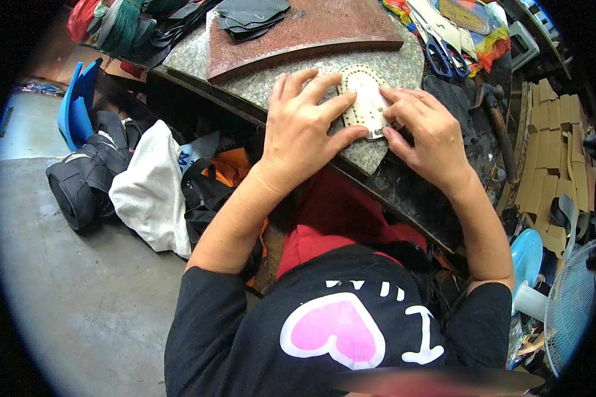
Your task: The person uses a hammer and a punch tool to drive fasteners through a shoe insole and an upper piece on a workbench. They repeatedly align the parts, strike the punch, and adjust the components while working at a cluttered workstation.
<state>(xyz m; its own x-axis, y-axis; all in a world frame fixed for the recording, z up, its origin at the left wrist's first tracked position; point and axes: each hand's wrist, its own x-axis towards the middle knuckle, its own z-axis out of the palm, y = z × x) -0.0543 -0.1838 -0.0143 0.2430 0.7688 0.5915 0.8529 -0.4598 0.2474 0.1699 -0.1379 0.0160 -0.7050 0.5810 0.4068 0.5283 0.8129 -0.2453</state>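
Note:
A white, rounded flat template (365, 99) with rows of small holes along its edge lies on the grey stone slab, between my two hands. My left hand (302, 122) holds it from the left, with the thumb at its lower end and the index fingertip on its left edge; the other fingers spread over the slab. On the opposite side, my right hand (427, 129) grips its right edge with bent fingers and thumb. Whether another layer lies under the template, I cannot tell.
Behind my hands, a reddish-brown board (311, 36) carries stacked black pieces (251, 16). Blue-handled scissors (446, 56) and a hammer (498, 122) lie on the right. A fan (573, 304) stands at lower right. Black rolls (79, 185) and a grey cloth (153, 192) are at left.

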